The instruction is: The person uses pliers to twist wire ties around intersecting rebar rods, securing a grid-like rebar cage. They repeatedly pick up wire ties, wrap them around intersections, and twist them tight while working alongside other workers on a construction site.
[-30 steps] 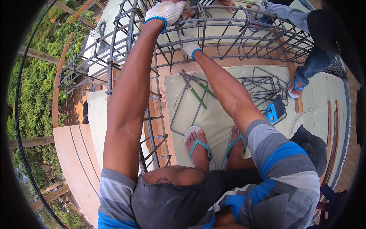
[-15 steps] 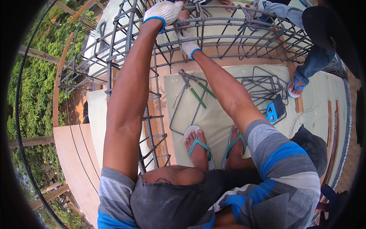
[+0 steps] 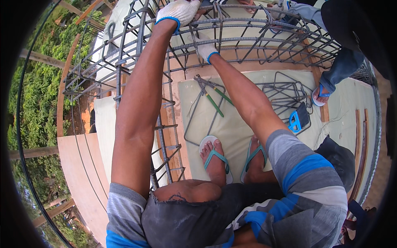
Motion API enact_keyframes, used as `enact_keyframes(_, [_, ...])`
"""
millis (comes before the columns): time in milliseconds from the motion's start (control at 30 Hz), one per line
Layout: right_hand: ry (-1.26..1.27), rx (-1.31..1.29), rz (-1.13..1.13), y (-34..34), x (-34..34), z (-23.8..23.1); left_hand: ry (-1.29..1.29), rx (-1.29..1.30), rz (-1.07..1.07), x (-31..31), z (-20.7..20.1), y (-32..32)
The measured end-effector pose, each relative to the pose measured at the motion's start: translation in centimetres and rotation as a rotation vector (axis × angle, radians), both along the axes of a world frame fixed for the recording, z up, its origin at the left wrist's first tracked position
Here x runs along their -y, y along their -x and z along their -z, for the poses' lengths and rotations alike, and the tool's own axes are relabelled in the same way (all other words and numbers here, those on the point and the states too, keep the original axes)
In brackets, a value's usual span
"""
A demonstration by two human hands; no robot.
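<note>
A long cage of steel rebar (image 3: 242, 48) with bent stirrups runs across the far side. My left hand (image 3: 178, 12), in a white knit glove with a blue cuff, is closed at the cage's upper bars; its fingertips are hidden. Lower and to the right, my right hand (image 3: 205, 48), gloved alike, reaches between the bars with its fingers around an upright stirrup leg. Below it, pincers with green handles (image 3: 214, 100) lie on the pale sheet, across a loose bent stirrup (image 3: 190, 124).
Several loose stirrups (image 3: 285, 93) lie piled at the right, beside a tool with a blue handle (image 3: 294, 122). Another person's gloved hand (image 3: 278, 10) touches the cage, and a sandaled foot (image 3: 321, 96) stands near. Greenery (image 3: 37, 99) shows beyond the left edge.
My left hand has shifted slightly at the top bars. My right hand stays in nearly the same place, and the pincers have not moved.
</note>
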State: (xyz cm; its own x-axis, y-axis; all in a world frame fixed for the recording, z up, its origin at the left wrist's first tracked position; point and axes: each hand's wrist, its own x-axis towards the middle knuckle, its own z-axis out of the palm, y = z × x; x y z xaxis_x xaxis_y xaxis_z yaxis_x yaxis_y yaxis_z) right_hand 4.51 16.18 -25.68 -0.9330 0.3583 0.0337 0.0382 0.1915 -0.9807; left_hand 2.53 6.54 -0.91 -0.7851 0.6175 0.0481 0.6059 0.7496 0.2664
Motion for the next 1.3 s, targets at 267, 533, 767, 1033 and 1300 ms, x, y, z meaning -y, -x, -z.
enact_keyframes(267, [-0.174,0.038,0.016,1.4,-0.5,1.3,0.098,-0.156,0.074,0.0,0.3,0.6])
enact_keyframes(533, [-0.121,0.008,-0.008,0.4,-0.2,0.4,0.035,-0.048,0.013,0.0,0.3,0.4])
enact_keyframes(767, [-0.039,0.002,-0.046,1.1,-0.9,1.4,-0.013,-0.042,-0.030,-0.3,0.3,0.4])
enact_keyframes(1033, [-0.240,-0.005,0.006,0.3,-0.2,0.3,-0.030,-0.029,-0.068,0.3,0.1,-0.2])
enact_keyframes(1300, [-0.212,0.041,-0.020,-1.0,-0.1,-1.4,-0.063,0.080,-0.052,0.3,-0.8,-1.0])
